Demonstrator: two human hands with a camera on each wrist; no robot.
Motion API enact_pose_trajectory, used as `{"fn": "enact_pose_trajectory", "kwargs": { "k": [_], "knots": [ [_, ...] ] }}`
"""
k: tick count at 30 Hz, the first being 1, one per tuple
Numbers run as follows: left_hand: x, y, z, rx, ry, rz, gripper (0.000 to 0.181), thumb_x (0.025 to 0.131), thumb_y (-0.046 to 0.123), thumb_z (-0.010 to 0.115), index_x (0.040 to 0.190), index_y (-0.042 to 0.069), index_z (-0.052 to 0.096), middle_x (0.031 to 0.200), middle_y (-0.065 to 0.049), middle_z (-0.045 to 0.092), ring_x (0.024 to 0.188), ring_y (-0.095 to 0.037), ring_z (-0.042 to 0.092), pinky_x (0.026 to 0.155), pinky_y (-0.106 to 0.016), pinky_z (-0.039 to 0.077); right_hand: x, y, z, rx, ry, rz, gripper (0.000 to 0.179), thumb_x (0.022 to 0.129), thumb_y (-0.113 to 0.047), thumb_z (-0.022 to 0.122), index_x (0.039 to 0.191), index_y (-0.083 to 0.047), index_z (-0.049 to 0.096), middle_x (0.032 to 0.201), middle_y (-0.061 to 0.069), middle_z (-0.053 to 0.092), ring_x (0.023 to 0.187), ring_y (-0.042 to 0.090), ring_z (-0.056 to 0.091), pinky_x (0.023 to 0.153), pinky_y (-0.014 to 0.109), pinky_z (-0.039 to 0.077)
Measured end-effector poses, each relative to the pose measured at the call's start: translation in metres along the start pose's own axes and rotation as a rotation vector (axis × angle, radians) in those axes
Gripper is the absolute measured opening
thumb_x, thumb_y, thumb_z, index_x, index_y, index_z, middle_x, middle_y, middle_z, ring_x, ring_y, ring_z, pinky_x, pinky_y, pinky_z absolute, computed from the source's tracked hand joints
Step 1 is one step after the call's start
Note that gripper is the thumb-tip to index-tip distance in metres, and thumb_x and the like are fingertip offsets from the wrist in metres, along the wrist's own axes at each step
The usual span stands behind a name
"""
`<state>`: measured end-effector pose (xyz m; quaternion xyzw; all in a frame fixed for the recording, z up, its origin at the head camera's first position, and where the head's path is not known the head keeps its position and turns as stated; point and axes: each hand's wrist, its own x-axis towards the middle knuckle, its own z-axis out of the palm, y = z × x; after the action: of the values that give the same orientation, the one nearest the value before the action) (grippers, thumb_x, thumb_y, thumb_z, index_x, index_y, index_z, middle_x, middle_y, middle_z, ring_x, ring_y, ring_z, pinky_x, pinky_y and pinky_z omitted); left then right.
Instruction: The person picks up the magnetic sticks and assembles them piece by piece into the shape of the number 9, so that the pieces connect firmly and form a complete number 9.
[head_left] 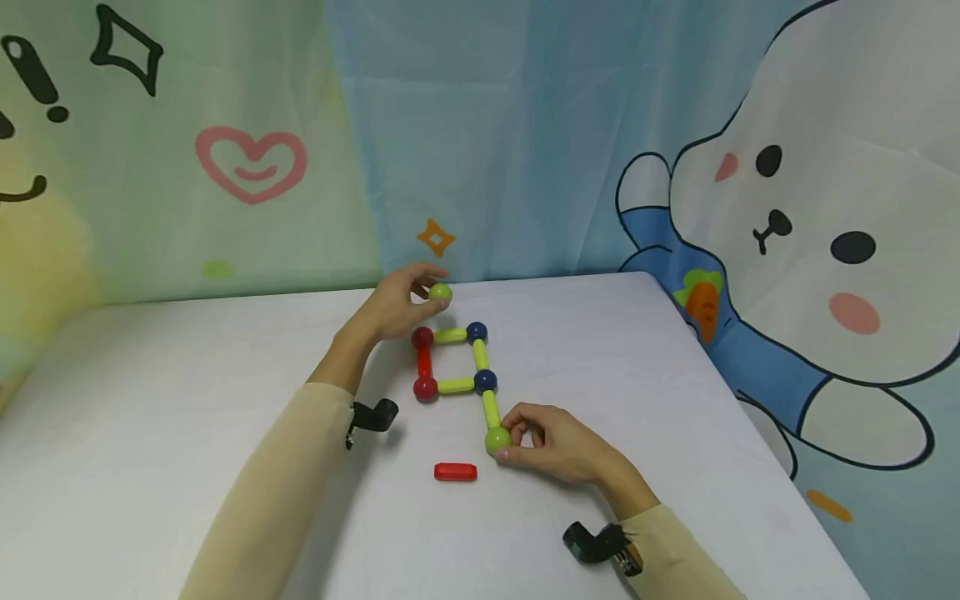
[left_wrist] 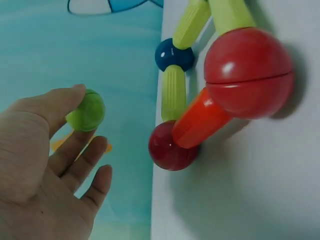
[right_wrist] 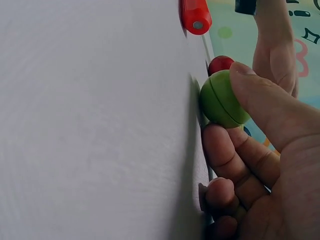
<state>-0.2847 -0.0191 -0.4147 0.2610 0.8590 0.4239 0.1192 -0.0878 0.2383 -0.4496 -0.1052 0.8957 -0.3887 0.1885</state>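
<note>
My left hand [head_left: 401, 304] pinches a green ball [left_wrist: 89, 111] between thumb and fingers, above the far side of the table. In front of it lies a square of balls and rods: two red balls [head_left: 425, 388] joined by a red rod [head_left: 424, 362], and two blue balls [head_left: 485, 381] joined by yellow-green rods [head_left: 456, 386]. From the near blue ball another yellow-green rod [head_left: 491, 409] runs toward me to a second green ball [right_wrist: 222, 100]. My right hand [head_left: 558, 442] pinches that ball at the rod's end. The left wrist view shows the red and blue balls close by.
A loose red rod [head_left: 455, 472] lies on the white table [head_left: 637, 358], left of my right hand and nearer to me. Behind the table's far edge hangs a printed curtain [head_left: 480, 150]. A dark camera mount sits on each wrist.
</note>
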Motion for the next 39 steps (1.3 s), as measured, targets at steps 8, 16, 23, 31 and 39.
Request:
{"fn": "enact_pose_trajectory", "kwargs": {
  "k": [8,16,23,31,39],
  "knots": [
    [-0.02,0.011,-0.002,0.063,-0.014,0.066,0.044,0.097,0.027,0.07,0.139,0.018,0.058,0.13,-0.001,0.063,0.123,-0.024,0.057,0.102,-0.046,0.05,0.0,-0.001,0.003,-0.015,0.026,0.0,0.031,0.09,-0.044,0.078,0.109,-0.023,0.067,0.09,-0.007,0.059,0.073,0.013,0.048,0.061,0.025,0.036],
    [-0.038,0.011,-0.004,0.063,-0.029,0.112,0.04,0.097,0.027,0.069,0.135,0.018,0.061,0.13,0.001,0.064,0.12,-0.023,0.058,0.1,-0.049,0.05,-0.002,0.0,0.008,-0.016,0.03,-0.001,0.03,0.09,-0.044,0.077,0.11,-0.023,0.067,0.092,-0.008,0.059,0.074,0.013,0.049,0.062,0.025,0.038],
    [-0.056,0.011,-0.005,0.07,-0.066,0.138,0.037,0.096,0.025,0.072,0.132,0.018,0.064,0.125,0.004,0.066,0.112,-0.021,0.061,0.086,-0.039,0.052,0.0,-0.002,0.007,-0.039,0.041,0.009,0.031,0.09,-0.045,0.078,0.109,-0.023,0.066,0.091,-0.007,0.058,0.074,0.014,0.049,0.062,0.025,0.038],
    [-0.075,0.015,-0.003,0.033,-0.114,0.174,0.035,0.096,0.027,0.074,0.128,0.017,0.066,0.109,0.008,0.067,0.105,-0.023,0.063,0.081,-0.038,0.05,0.002,-0.003,0.007,-0.033,0.034,0.024,0.032,0.09,-0.044,0.078,0.109,-0.022,0.066,0.091,-0.006,0.058,0.074,0.015,0.049,0.062,0.025,0.038],
    [-0.092,0.016,0.007,0.034,-0.182,0.197,0.036,0.094,0.025,0.076,0.128,0.016,0.066,0.105,0.007,0.067,0.098,-0.022,0.064,0.079,-0.034,0.05,0.004,-0.004,0.009,-0.037,0.041,0.006,0.032,0.089,-0.044,0.078,0.109,-0.022,0.067,0.091,-0.006,0.058,0.073,0.015,0.049,0.061,0.025,0.038]
  ]
}}
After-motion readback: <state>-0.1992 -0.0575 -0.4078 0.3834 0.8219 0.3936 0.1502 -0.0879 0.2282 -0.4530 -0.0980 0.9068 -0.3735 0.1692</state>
